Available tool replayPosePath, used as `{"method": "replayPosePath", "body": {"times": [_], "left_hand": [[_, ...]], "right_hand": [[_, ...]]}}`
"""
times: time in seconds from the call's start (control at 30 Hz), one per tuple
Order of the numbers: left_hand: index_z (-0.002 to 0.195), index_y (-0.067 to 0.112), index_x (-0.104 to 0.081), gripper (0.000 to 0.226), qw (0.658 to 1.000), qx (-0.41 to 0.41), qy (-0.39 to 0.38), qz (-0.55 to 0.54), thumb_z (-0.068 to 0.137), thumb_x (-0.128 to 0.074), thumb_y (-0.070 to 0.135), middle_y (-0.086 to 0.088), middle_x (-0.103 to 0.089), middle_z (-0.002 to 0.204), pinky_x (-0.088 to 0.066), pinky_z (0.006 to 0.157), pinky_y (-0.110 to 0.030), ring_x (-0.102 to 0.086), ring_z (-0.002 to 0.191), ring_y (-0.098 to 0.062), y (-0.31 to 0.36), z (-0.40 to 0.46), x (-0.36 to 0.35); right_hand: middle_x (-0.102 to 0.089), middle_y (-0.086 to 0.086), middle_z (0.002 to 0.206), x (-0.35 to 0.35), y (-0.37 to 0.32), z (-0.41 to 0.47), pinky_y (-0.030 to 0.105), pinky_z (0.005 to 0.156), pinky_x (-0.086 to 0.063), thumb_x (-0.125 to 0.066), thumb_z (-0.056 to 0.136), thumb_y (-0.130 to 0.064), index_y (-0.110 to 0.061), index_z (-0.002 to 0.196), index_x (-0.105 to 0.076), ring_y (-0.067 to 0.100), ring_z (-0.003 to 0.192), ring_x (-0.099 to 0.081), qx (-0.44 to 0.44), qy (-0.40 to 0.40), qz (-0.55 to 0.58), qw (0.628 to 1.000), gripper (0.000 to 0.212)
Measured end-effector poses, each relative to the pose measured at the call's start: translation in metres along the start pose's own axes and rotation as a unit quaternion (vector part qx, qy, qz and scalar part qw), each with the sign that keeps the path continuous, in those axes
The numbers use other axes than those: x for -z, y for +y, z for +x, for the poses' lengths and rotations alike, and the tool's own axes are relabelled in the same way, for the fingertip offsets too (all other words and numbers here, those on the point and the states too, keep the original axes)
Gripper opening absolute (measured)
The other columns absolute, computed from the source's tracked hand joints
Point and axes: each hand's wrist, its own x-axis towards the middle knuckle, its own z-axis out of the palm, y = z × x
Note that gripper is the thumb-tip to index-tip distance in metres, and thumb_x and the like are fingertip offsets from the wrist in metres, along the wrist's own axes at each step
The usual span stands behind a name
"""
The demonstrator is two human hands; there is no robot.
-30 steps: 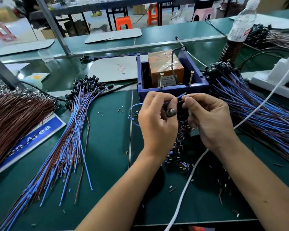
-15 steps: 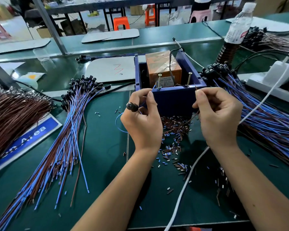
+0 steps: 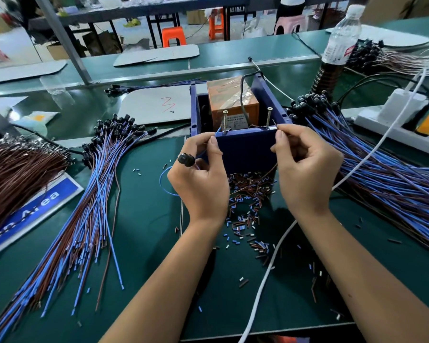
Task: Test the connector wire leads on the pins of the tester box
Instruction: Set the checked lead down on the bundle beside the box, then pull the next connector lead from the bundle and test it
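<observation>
The blue tester box (image 3: pixel 248 149) stands mid-table with an orange block (image 3: pixel 229 100) inside and two upright screw pins, left pin (image 3: pixel 225 121) and right pin (image 3: pixel 268 117), at its front edge. My left hand (image 3: pixel 201 179) pinches the blue lead (image 3: pixel 217 131) whose tip reaches the foot of the left pin. The wire's black connector (image 3: pixel 186 160) sticks out beside my left knuckles. My right hand (image 3: pixel 305 169) pinches the thin brown lead (image 3: pixel 275 125) close to the right pin; contact there is too small to tell.
A bundle of blue and brown connector wires (image 3: pixel 89 206) lies left, a larger bundle (image 3: pixel 382 164) right. Cut insulation bits (image 3: pixel 248 201) litter the mat before the box. A white cable (image 3: pixel 265 276), power strip (image 3: pixel 394 120), bottle (image 3: pixel 337 48) and brown wire pile (image 3: pixel 13 177) lie around.
Both hands have spread apart and risen from the mat in front of the box to its front edge, carrying one lead toward each pin.
</observation>
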Motion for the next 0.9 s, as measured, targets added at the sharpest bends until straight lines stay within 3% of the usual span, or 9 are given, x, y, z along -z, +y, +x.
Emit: {"method": "replayPosePath", "body": {"times": [0.13,0.27,0.37,0.53,0.73,0.9], "left_hand": [[0.091,0.024,-0.069,0.016,1.000,0.007,-0.012,-0.001,0.099,-0.064,0.012,0.000,-0.069,0.073,-0.053,0.062,-0.042,-0.066,0.068,-0.023,-0.002,0.000,0.001],[0.094,0.018,-0.073,0.011,0.999,0.012,-0.026,-0.015,0.098,-0.066,0.009,0.003,-0.070,0.072,-0.053,0.063,-0.028,-0.067,0.069,-0.016,-0.001,0.001,0.000],[0.094,0.016,-0.074,0.010,0.999,0.031,-0.026,-0.029,0.097,-0.068,0.009,0.004,-0.070,0.070,-0.053,0.065,-0.033,-0.068,0.068,-0.020,-0.001,0.002,0.000],[0.095,0.012,-0.076,0.009,0.999,0.030,-0.027,-0.027,0.097,-0.068,0.010,0.002,-0.071,0.070,-0.052,0.062,-0.026,-0.067,0.066,-0.016,0.000,0.001,0.000],[0.092,0.026,-0.071,0.015,1.000,0.009,0.001,-0.029,0.098,-0.066,0.013,0.002,-0.070,0.075,-0.050,0.058,-0.037,-0.067,0.067,-0.023,0.001,0.000,0.000],[0.094,0.025,-0.071,0.016,0.998,-0.015,-0.023,-0.054,0.099,-0.065,0.011,0.006,-0.070,0.079,-0.043,0.059,-0.027,-0.068,0.071,-0.025,0.011,-0.005,-0.002]], "right_hand": [[-0.073,-0.008,0.079,-0.002,0.000,0.003,0.018,0.068,-0.055,-0.065,0.102,-0.015,-0.010,0.107,-0.079,0.002,0.073,-0.072,0.002,-0.004,-0.005,1.000,0.016],[-0.076,-0.004,0.082,-0.002,-0.001,0.003,0.021,0.069,-0.056,-0.065,0.102,-0.015,-0.008,0.109,-0.080,0.004,0.073,-0.072,0.025,-0.012,-0.018,0.999,0.018],[-0.076,-0.002,0.084,-0.003,0.000,0.004,0.023,0.066,-0.057,-0.064,0.103,-0.015,-0.007,0.110,-0.080,0.005,0.072,-0.073,0.033,-0.015,-0.022,0.999,0.019],[-0.075,-0.005,0.085,-0.002,0.001,0.004,0.014,0.068,-0.053,-0.064,0.103,-0.015,-0.007,0.111,-0.079,0.000,0.074,-0.071,0.032,-0.019,-0.022,0.999,0.019],[-0.076,-0.002,0.084,-0.002,0.003,0.000,0.027,0.068,-0.059,-0.064,0.102,-0.015,-0.008,0.112,-0.078,0.007,0.074,-0.072,0.004,-0.020,0.002,1.000,0.019],[-0.071,-0.004,0.076,0.007,0.005,-0.003,0.031,0.061,-0.055,-0.064,0.101,-0.013,-0.012,0.115,-0.073,0.012,0.066,-0.067,-0.005,-0.004,0.018,1.000,0.016]]}}
